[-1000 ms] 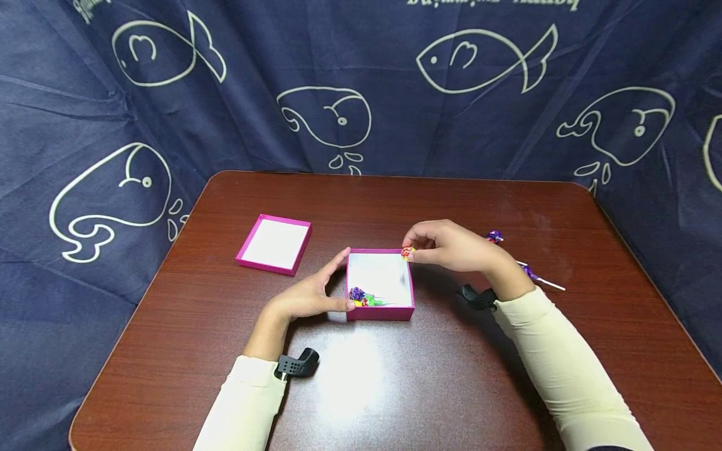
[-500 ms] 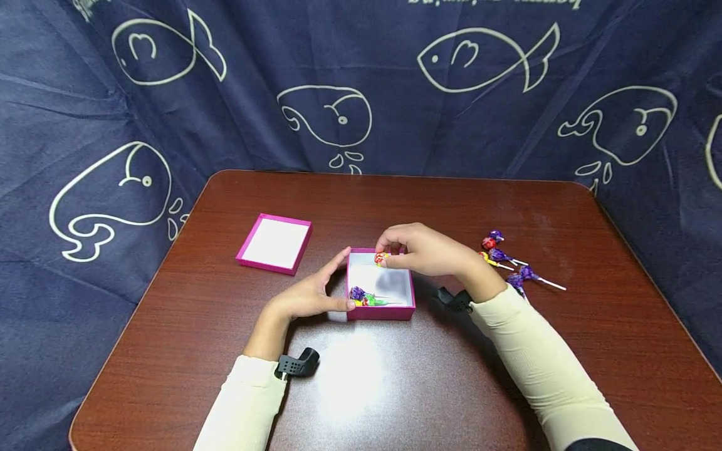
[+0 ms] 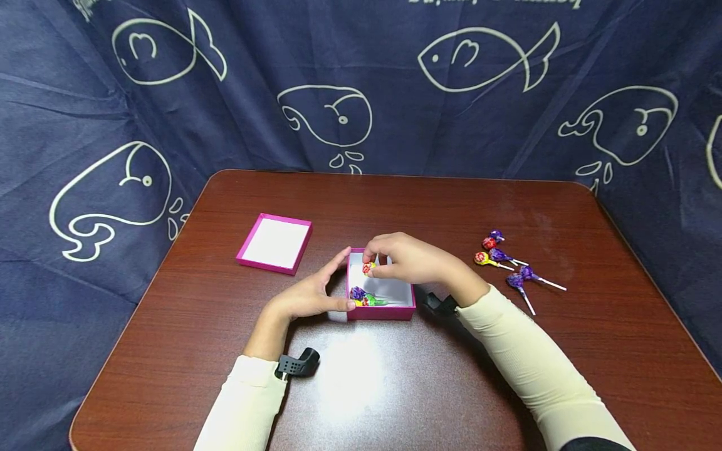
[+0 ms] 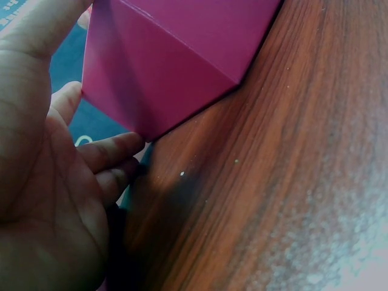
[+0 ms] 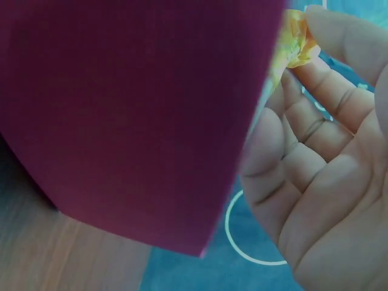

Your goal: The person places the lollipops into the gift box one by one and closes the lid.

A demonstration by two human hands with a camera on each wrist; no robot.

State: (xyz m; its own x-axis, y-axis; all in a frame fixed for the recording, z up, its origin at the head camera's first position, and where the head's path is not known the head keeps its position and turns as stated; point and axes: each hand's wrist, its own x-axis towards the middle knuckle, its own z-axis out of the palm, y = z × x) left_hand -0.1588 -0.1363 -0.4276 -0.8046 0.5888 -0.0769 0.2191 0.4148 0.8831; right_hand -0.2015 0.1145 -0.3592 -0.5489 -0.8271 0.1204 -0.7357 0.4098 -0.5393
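An open pink box (image 3: pixel 380 313) with a white inside sits on the table in the head view. My left hand (image 3: pixel 307 297) grips its left side, thumb at the front corner and forefinger at the back corner. In the left wrist view, fingertips (image 4: pixel 130 142) touch the pink wall. My right hand (image 3: pixel 414 260) pinches a lollipop (image 3: pixel 368 268) in a red and yellow wrapper between thumb and fingers, over the box's inside. The right wrist view shows its yellow wrapper (image 5: pixel 297 45) past the box wall. Several lollipops (image 3: pixel 366 299), purple, green and yellow, lie along the box's front.
A pink lid (image 3: pixel 276 244), white inside, lies on the table (image 3: pixel 451 388) left of the box. To the right are several loose lollipops (image 3: pixel 499 255), purple, red and yellow, with white sticks. A dark blue cloth (image 3: pixel 395 125) hangs behind the table.
My right hand has moved left from the box's back right corner to over its inside, carrying the lollipop. More loose lollipops now show at the right. The left hand keeps its place.
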